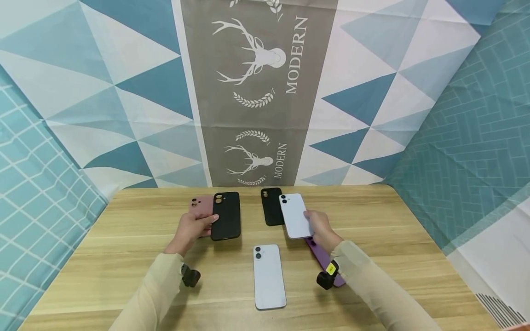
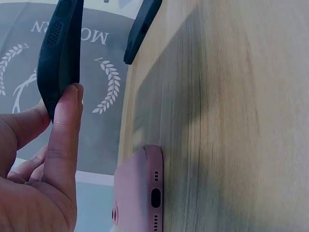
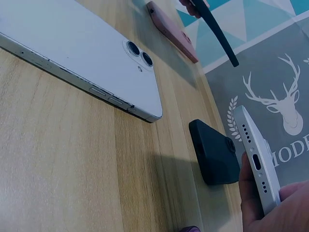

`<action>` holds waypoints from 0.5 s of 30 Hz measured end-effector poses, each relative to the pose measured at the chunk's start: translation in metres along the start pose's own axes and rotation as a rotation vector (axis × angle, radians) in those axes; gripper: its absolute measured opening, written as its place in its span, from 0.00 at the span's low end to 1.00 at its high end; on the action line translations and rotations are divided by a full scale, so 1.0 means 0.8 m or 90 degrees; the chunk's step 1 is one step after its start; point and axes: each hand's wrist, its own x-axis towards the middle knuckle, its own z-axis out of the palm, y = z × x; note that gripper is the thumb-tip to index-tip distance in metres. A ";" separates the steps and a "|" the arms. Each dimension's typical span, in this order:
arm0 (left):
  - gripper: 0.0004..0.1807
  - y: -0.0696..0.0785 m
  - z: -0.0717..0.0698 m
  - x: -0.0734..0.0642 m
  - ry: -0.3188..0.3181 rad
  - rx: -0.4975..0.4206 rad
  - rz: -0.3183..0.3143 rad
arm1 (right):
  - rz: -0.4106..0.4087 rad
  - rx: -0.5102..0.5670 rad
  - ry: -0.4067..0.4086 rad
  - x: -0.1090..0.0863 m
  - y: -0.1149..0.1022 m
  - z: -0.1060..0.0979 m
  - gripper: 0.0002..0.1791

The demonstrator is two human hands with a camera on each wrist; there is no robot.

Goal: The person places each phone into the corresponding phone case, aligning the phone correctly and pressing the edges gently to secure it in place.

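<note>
My left hand (image 1: pixel 192 228) pinches a black phone case (image 1: pixel 226 216) by its left edge, thumb on the back and fingers underneath. In the left wrist view the black case is raised above the table, and a pink phone case (image 2: pixel 140 191) lies on the wood below it. My right hand (image 1: pixel 320 226) grips a white phone (image 1: pixel 296 215) by its right edge, its two-lens camera facing up. The right wrist view shows this held white phone (image 3: pixel 258 157) tilted above the table, its charging port towards the camera. A second black phone case (image 1: pixel 271 208) lies just behind it.
Another white phone (image 1: pixel 270 277) lies back up on the wooden table (image 1: pixel 223 280), nearest my body between the forearms. A purple phone case (image 1: pixel 322 257) lies partly under my right wrist. At the table's far edge stands a patterned wall covering (image 1: pixel 252 115).
</note>
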 end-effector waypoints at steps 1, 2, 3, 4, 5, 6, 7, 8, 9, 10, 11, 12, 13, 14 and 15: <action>0.22 0.000 0.001 0.000 0.000 -0.002 0.002 | 0.002 -0.002 0.003 0.001 0.000 0.001 0.26; 0.22 0.000 0.002 0.000 0.001 -0.004 0.003 | 0.003 -0.003 0.004 0.001 0.001 0.001 0.26; 0.21 0.000 0.003 0.000 0.002 -0.006 0.004 | 0.003 -0.003 0.006 0.002 0.001 0.002 0.25; 0.21 0.000 0.004 0.000 0.003 -0.006 0.006 | 0.004 -0.002 0.007 0.002 0.001 0.003 0.25; 0.21 -0.001 0.005 0.000 0.003 -0.007 0.007 | 0.005 -0.001 0.010 0.002 0.002 0.003 0.25; 0.20 -0.001 0.005 0.000 0.004 -0.007 0.008 | 0.004 0.000 0.012 0.002 0.002 0.004 0.25; 0.20 -0.001 0.006 0.000 0.006 -0.008 0.008 | 0.006 0.001 0.011 0.002 0.003 0.004 0.25; 0.20 0.000 0.007 0.000 0.006 -0.008 0.008 | 0.006 0.002 0.010 0.002 0.003 0.005 0.25; 0.20 0.000 0.007 0.000 0.007 -0.009 0.008 | 0.007 0.004 0.011 0.001 0.003 0.005 0.25; 0.20 0.001 0.008 0.000 0.008 -0.009 0.007 | 0.008 0.006 0.011 0.001 0.003 0.006 0.25; 0.21 0.001 0.009 0.000 0.008 -0.010 0.007 | 0.009 0.008 0.012 0.001 0.004 0.006 0.25; 0.21 0.002 0.010 0.000 0.008 -0.011 0.007 | 0.011 0.009 0.011 0.002 0.004 0.007 0.26; 0.21 0.002 0.010 0.000 0.008 -0.012 0.006 | 0.015 0.010 0.011 0.002 0.005 0.008 0.26; 0.21 0.002 0.011 0.000 0.007 -0.010 0.007 | 0.016 0.013 0.012 0.002 0.005 0.009 0.26; 0.21 0.003 0.011 0.000 0.006 -0.010 0.007 | 0.017 0.015 0.011 0.003 0.005 0.009 0.26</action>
